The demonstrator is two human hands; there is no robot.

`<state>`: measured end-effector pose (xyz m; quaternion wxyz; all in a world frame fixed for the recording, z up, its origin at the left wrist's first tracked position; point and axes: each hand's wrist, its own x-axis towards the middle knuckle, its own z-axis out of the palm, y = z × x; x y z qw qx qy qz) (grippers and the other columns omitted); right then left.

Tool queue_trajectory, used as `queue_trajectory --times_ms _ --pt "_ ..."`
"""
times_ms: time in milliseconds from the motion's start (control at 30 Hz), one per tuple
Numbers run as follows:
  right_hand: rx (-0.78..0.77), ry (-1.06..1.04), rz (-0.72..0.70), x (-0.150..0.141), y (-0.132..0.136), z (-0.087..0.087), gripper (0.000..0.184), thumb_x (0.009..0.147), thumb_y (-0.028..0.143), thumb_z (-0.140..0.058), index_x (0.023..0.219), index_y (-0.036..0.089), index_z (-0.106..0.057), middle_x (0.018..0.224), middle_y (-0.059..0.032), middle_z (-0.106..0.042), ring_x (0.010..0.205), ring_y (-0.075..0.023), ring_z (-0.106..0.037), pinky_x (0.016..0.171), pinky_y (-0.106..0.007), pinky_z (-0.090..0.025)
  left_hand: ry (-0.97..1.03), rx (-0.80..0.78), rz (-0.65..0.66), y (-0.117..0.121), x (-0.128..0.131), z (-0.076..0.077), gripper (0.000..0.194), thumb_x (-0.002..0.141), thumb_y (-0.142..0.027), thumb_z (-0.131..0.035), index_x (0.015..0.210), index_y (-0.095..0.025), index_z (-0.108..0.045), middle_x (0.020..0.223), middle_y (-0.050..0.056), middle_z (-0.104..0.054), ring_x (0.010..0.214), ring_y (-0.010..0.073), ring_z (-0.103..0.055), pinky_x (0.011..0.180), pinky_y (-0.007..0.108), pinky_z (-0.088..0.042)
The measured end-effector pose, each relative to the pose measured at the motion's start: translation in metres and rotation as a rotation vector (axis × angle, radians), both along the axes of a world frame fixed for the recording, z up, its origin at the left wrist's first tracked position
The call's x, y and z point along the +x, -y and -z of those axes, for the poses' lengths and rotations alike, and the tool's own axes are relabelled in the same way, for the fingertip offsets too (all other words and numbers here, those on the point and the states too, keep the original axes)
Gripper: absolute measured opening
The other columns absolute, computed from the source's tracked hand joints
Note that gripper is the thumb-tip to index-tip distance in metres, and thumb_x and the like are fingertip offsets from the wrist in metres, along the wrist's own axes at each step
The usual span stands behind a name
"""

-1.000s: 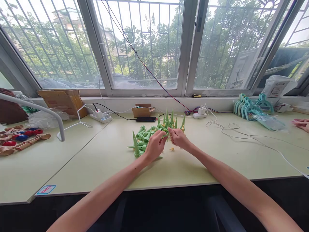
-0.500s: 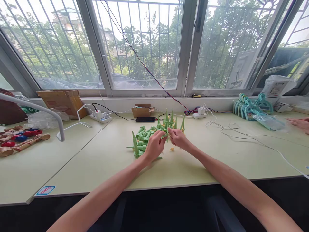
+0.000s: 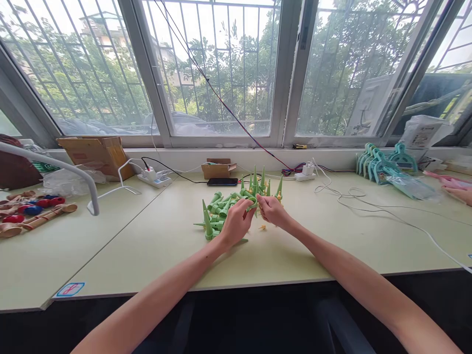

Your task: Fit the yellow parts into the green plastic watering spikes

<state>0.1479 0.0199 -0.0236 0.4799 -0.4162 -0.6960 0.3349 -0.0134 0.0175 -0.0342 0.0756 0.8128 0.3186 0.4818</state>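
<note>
My left hand (image 3: 237, 221) is closed around a green plastic watering spike (image 3: 252, 200), gripping it over the middle of the table. Against the spike's end, my right hand (image 3: 273, 210) is closed in a pinch; its fingertips hide whatever is between them. Beside and beyond my left hand lies a pile of green watering spikes (image 3: 217, 209). Several upright spikes (image 3: 254, 181) with yellow parts stand behind my hands. A small yellow valve piece (image 3: 262, 227) lies on the table just below my right hand.
A phone (image 3: 222, 182) and small open carton (image 3: 217, 168) sit behind the pile. White cables (image 3: 354, 196) run across the right side. Wooden toys (image 3: 37, 216) lie far left, and teal fan-shaped items (image 3: 383, 162) lie back right. Another person's hand (image 3: 459, 193) is at the right edge.
My hands and the spike stay almost in the same place. At the far right, a pink item has come into view by the other person's hand.
</note>
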Motion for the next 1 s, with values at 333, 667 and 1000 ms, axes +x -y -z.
queue_trajectory --times_ms 333,667,1000 --pt "0.025 -0.045 -0.015 -0.001 -0.002 0.004 0.052 0.091 0.063 -0.039 0.060 0.021 -0.036 0.046 0.0050 -0.037 0.037 -0.0074 -0.035 0.038 -0.023 -0.029 0.027 -0.031 -0.031 0.001 0.001 -0.003 0.009 0.090 -0.026 -0.054 0.095 -0.019 -0.055 0.081 0.000 -0.057 0.050 0.0062 -0.042 0.056 0.022 -0.039" --pt "0.073 -0.048 -0.010 -0.004 0.003 -0.001 0.048 0.093 0.061 -0.036 0.066 0.021 -0.038 0.053 0.0055 -0.038 0.040 -0.0069 -0.034 0.039 -0.022 -0.031 0.075 -0.054 -0.078 0.003 0.002 -0.007 0.015 0.091 -0.031 -0.052 0.098 -0.018 -0.055 0.077 0.001 -0.059 0.051 0.0077 -0.044 0.056 0.023 -0.038" --pt "0.115 0.008 0.119 -0.004 0.004 0.001 0.046 0.092 0.062 -0.035 0.069 0.022 -0.035 0.058 0.0036 -0.042 0.046 -0.0086 -0.038 0.043 -0.022 -0.032 0.131 -0.125 -0.042 0.007 0.003 -0.010 0.022 0.091 -0.038 -0.051 0.104 -0.021 -0.052 0.080 0.000 -0.057 0.050 0.0068 -0.046 0.052 0.021 -0.039"
